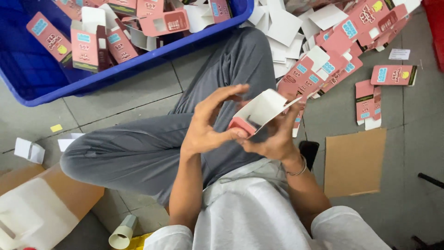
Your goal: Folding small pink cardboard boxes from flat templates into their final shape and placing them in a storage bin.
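Observation:
Both of my hands hold one small pink carton [257, 113] with a white inside, above my crossed legs. My left hand [210, 122] pinches its pink lower corner between thumb and fingers. My right hand [274, 138] cups the carton from below and behind. The carton's white flap stands open, tilted up to the right.
A blue crate [41, 78] at the upper left holds several folded pink cartons. A heap of flat pink and white carton blanks [333, 46] lies on the tiled floor at the upper right. A brown cardboard sheet [354, 162] lies to the right, and a brown box with a white jug [32, 208] sits at the lower left.

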